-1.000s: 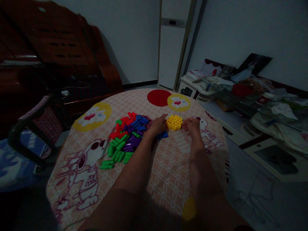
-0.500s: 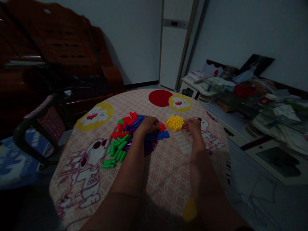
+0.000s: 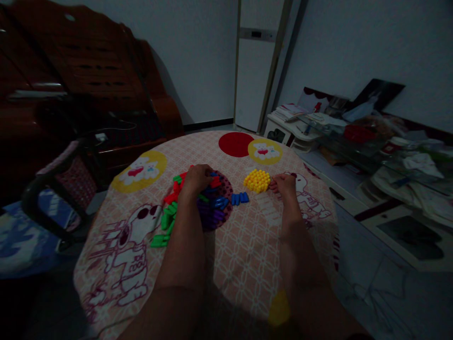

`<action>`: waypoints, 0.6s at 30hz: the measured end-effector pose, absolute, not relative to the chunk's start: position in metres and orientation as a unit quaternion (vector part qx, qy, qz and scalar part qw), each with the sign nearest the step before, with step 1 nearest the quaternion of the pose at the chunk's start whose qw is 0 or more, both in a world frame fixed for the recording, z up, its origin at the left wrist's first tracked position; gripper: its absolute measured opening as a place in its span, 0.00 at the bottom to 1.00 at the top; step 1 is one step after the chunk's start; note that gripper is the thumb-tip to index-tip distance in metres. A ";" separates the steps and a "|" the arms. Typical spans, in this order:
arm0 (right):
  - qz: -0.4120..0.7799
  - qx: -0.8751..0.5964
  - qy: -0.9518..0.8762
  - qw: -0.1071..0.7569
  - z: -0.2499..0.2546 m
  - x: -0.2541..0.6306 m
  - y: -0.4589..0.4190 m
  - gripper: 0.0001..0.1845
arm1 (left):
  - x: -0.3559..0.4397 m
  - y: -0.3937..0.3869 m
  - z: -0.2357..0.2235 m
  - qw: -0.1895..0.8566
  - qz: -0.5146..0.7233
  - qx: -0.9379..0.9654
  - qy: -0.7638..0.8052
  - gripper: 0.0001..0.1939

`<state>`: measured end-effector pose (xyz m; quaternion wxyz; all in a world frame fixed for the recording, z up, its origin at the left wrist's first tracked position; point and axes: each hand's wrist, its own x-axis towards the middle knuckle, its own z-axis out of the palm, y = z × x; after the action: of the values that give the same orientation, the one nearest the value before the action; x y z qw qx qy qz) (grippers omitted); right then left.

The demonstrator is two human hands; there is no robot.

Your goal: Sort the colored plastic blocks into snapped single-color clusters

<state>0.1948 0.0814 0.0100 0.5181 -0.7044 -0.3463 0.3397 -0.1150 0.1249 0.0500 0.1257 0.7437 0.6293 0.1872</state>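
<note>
My left hand (image 3: 198,179) is over the pile of coloured plastic pieces, its fingers closed on red plastic pieces (image 3: 215,181). Around and under it lie green pieces (image 3: 166,219), purple pieces (image 3: 212,217) and blue pieces (image 3: 219,203). A short row of blue pieces (image 3: 240,198) lies apart, right of the pile. A tight cluster of yellow ball-shaped pieces (image 3: 257,181) sits farther right. My right hand (image 3: 283,184) is at the cluster's right edge with fingers curled together; what they hold, if anything, is hidden.
A patterned cloth (image 3: 244,250) covers the round table. A dark dotted patch (image 3: 226,182) shows beneath the pile. At the left stands a chair (image 3: 46,174), behind it a wooden sofa (image 3: 95,85). A cluttered glass-topped cabinet (image 3: 339,141) runs along the right wall.
My left hand has moved left from the yellow cluster to the pile, and the red pieces at its fingertips moved left with it. My right hand has stayed beside the yellow cluster.
</note>
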 end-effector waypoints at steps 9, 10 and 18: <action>0.340 -0.714 -0.345 0.505 0.012 0.194 0.080 0.09 | -0.147 0.132 0.037 0.143 0.175 0.697 0.681 0.05; 0.336 -0.715 -0.345 0.507 0.013 0.194 0.080 0.09 | -0.145 0.131 0.038 0.139 0.183 0.694 0.683 0.05; 0.300 -0.655 -0.363 0.591 0.035 0.187 0.079 0.06 | -0.107 0.127 0.054 0.310 0.467 0.594 0.577 0.18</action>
<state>0.1873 0.0793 0.0346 0.5914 -0.6546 -0.3630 0.3000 -0.1070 0.1270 0.0539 0.3101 0.5944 0.5768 0.4668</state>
